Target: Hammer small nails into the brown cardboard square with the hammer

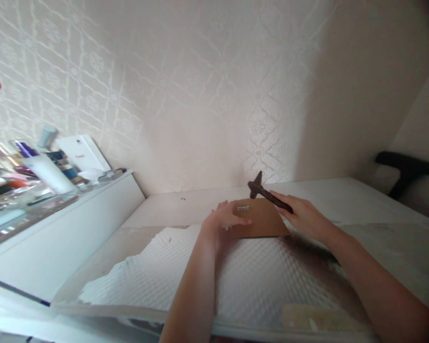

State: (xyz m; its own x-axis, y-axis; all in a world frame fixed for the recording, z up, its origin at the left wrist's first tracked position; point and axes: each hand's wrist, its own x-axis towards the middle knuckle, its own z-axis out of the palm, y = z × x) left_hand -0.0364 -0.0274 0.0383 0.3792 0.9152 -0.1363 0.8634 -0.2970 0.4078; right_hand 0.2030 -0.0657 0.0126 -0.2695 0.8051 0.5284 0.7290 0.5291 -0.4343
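A small brown board point(262, 221) lies on a white textured sheet point(200, 271) on the table. A short row of small metal nails point(243, 208) stands near the board's far left corner. My left hand point(224, 219) rests on the board's left part, fingers curled, thumb stretched toward the nails. My right hand point(303, 216) is closed round the handle of a dark hammer point(262, 189). The hammer's head is raised just above the board's far edge.
A white table top point(343, 195) reaches back to a patterned wall. To the left, a white shelf point(74, 209) carries several bottles and jars point(50, 166). A dark chair arm point(407, 169) shows at the right edge.
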